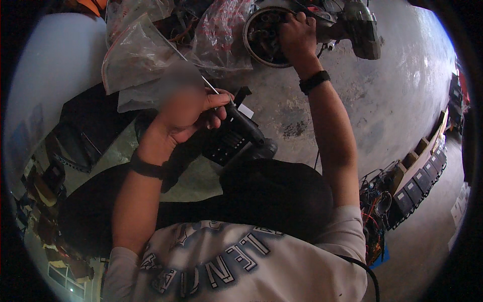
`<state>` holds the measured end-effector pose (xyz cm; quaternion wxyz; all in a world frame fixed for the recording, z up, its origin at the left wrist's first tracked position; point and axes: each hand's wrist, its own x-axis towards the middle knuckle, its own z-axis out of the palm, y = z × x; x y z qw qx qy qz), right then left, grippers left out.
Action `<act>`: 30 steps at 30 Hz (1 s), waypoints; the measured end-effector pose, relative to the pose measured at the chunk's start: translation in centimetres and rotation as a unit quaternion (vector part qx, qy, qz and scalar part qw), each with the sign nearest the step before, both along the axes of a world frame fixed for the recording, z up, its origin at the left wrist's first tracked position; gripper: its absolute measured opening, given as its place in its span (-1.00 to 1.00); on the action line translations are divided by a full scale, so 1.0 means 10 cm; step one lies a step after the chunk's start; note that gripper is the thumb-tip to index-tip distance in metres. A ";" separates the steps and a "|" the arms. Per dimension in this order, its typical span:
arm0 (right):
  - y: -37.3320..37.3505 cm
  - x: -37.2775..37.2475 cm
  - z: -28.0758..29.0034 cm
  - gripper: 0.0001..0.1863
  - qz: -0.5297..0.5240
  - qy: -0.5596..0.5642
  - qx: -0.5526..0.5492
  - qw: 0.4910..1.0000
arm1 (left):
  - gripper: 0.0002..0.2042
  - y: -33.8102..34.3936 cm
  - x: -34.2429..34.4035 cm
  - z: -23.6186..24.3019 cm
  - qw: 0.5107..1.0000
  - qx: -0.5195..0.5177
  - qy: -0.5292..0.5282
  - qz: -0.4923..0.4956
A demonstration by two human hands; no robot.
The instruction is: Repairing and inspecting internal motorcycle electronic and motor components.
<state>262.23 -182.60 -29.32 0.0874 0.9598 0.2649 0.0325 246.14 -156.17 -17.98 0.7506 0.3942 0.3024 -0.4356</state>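
Note:
My left hand (193, 113) grips a long screwdriver near the neck of its black handle (246, 123). The thin metal shaft points up and left towards the clear plastic bags. A blurred patch covers part of this hand. Under the handle lies a black boxy part (226, 143) with rows of small light dots. At the upper middle, my right hand (299, 40) reaches over the edge of a round pan (246, 38) with small dark parts inside. Its fingers are curled, and what they hold, if anything, is hidden.
A cordless power tool (359, 30) lies right of the pan. Clear plastic bags (133, 55) spread across the upper left. My crossed dark-trousered legs (276, 189) are close below. Bundled wires (375, 201) and a row of black boxes (417, 186) stand on the right.

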 end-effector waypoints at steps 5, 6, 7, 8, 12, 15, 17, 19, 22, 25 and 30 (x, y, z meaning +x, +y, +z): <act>-0.02 0.05 0.03 -0.85 0.047 0.024 -0.034 0.998 | -0.78 0.01 0.01 0.02 1.000 0.010 0.000 0.006; -0.05 0.06 0.01 -0.85 0.047 0.025 -0.035 0.998 | -0.79 0.00 0.02 0.02 1.000 0.004 -0.002 0.007; -0.08 0.10 -0.02 -0.85 0.070 0.009 -0.037 0.997 | -0.79 0.00 0.02 0.02 1.000 0.003 -0.002 0.007; -0.10 0.13 -0.05 -0.85 0.092 -0.006 -0.039 0.995 | -0.79 -0.01 0.03 0.02 1.000 0.003 0.004 0.007; -0.11 0.20 -0.08 -0.85 0.128 -0.028 -0.007 0.991 | -0.78 -0.02 0.04 0.05 1.000 0.011 0.011 0.007; -0.05 0.21 -0.03 -0.86 0.126 0.002 -0.044 0.991 | -0.77 -0.01 0.03 0.05 1.000 0.016 0.005 0.005; -0.07 0.23 -0.07 -0.83 0.131 0.043 -0.040 0.990 | -0.77 -0.02 0.05 0.07 1.000 0.012 0.002 0.003; -0.11 0.24 -0.13 -0.84 0.146 0.020 -0.015 0.989 | -0.77 -0.03 0.06 0.07 1.000 0.008 -0.001 0.001; -0.16 0.23 -0.12 -0.88 0.179 -0.036 0.033 0.983 | -0.76 -0.02 0.06 0.06 1.000 0.002 0.000 0.009; -0.26 0.24 -0.08 -0.91 0.178 -0.041 0.080 0.980 | -0.76 -0.02 0.06 0.06 1.000 -0.003 -0.011 0.002; -0.23 0.08 0.21 -0.87 0.017 0.063 0.186 0.980 | -0.77 -0.02 0.10 0.04 1.000 0.001 -0.019 0.006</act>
